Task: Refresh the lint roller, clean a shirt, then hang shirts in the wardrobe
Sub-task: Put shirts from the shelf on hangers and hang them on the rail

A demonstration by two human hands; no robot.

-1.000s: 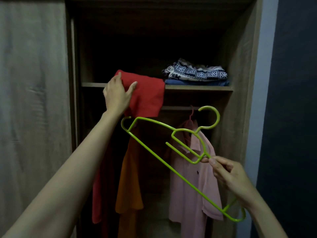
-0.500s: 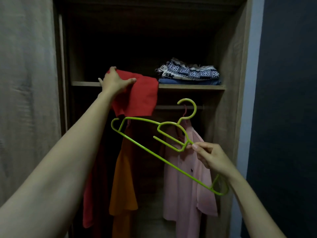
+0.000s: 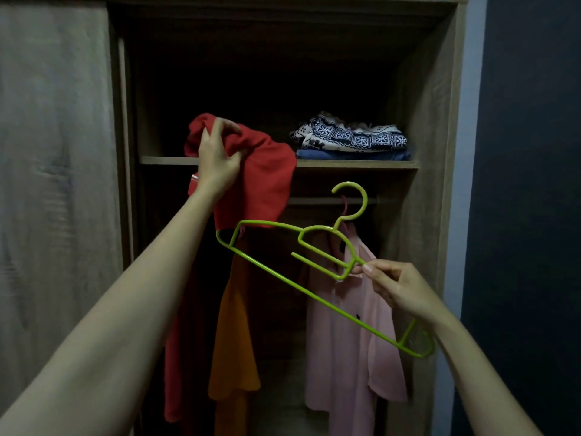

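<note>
Below the shelf (image 3: 345, 164), hanger (image 3: 314, 296) slants down-right, hook (image 3: 362, 196) upward.

In the open wardrobe (image 3: 421, 121), the left hand (image 3: 217, 162) grips a bunched red shirt (image 3: 261, 184) that drapes over the front edge of the shelf (image 3: 355, 164). The right hand (image 3: 399, 287) pinches a green hanger (image 3: 314, 295), held tilted with its hook uppermost. A stack of folded patterned cloth (image 3: 349, 136) lies on the shelf to the right. Below, an orange shirt (image 3: 232, 341) and a pink shirt (image 3: 345, 341) hang from the rail (image 3: 314, 201).
</note>
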